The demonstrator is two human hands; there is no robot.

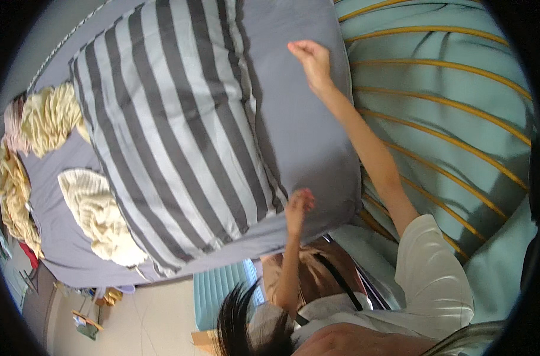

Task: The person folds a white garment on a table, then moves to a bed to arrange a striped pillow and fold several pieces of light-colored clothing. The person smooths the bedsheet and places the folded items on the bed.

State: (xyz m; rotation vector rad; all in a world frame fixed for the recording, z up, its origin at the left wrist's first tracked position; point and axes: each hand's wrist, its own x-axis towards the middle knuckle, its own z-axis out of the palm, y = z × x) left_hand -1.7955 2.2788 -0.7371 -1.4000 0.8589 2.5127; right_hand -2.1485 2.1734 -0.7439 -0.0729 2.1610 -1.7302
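A dark- and light-grey striped bedding piece, a folded quilt or large pillow, lies on a mattress with a grey-purple fitted sheet. My right hand is over the bare sheet near the bed's head end, fingers drawn together, with nothing visible in them. Close to the striped piece's lower right corner is my left hand, its fingers curled and blurred. Whether it grips fabric there cannot be told.
A pale green headboard with yellow piping borders the mattress. A cream crumpled cloth and a yellow cloth lie beyond the striped piece. On the floor beside the bed stands a light blue ribbed item. A small wooden-edged object is farther left.
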